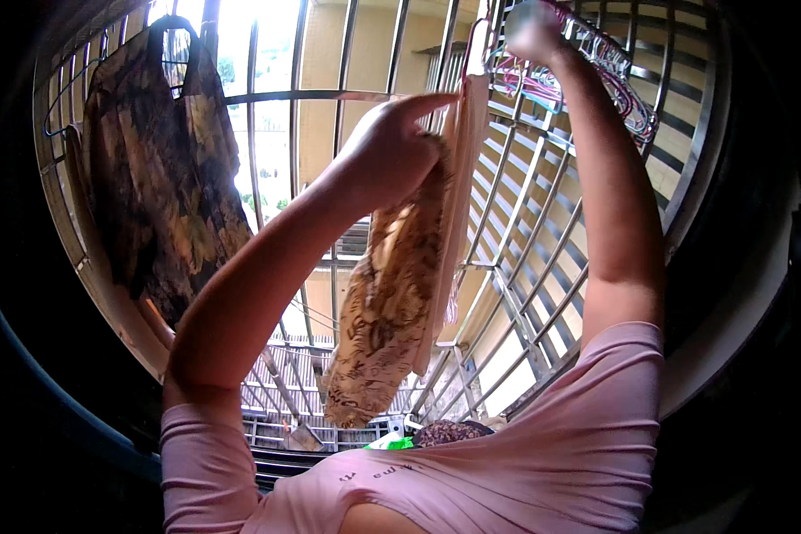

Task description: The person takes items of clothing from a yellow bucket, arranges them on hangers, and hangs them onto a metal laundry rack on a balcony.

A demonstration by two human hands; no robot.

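Observation:
A brown and yellow patterned garment (390,300) hangs down from my left hand (400,143), whose fingers are closed on its upper part. The index finger points right, towards a pale pink garment (466,193) that hangs beside the patterned one. A dark pink hanger (475,50) shows at the top of the pale garment. My right hand (534,33) is raised high at the upper right, near a bunch of plastic clothes hangers (614,80). That hand is blurred, so its fingers and anything in them cannot be made out.
A dark floral garment (167,173) hangs on the left by a metal window grille (294,97). More grille bars (547,287) run down the right side. Low in front lie a dark patterned cloth (450,432) and a bright green item (394,442).

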